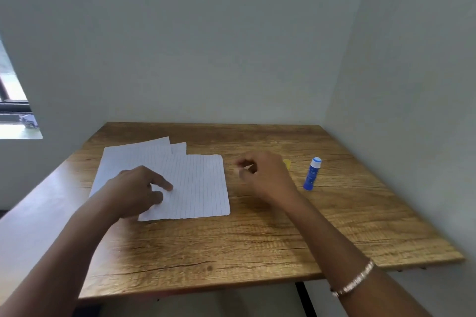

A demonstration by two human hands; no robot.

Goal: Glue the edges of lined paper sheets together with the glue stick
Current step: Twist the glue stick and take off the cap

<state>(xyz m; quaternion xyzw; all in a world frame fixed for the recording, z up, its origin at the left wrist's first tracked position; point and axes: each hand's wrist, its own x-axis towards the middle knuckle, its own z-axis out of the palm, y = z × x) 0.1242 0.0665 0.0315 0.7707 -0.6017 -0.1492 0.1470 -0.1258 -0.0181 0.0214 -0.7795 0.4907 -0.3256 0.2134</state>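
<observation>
head view: lined sheets (198, 183) lie left, thin and floppy, left hand (139, 190) pressing flat; right hand (265, 175) loosely curled, seemingly empty; glue stick (312, 174) stands right, best gripped round its barrel

The table (231, 239) is warm brown with darker wood grain streaks. The paper sheets (195, 185) at centre left are white with thin grey ruled lines. The glue stick (312, 174) at centre right is blue, with a white and lighter blue top. Just left of it, something yellow (287, 163) shows, possibly a cap. A bracelet (355, 279) at lower right looks pale pinkish metal. The walls (206, 46) are pale grey-green.
</observation>
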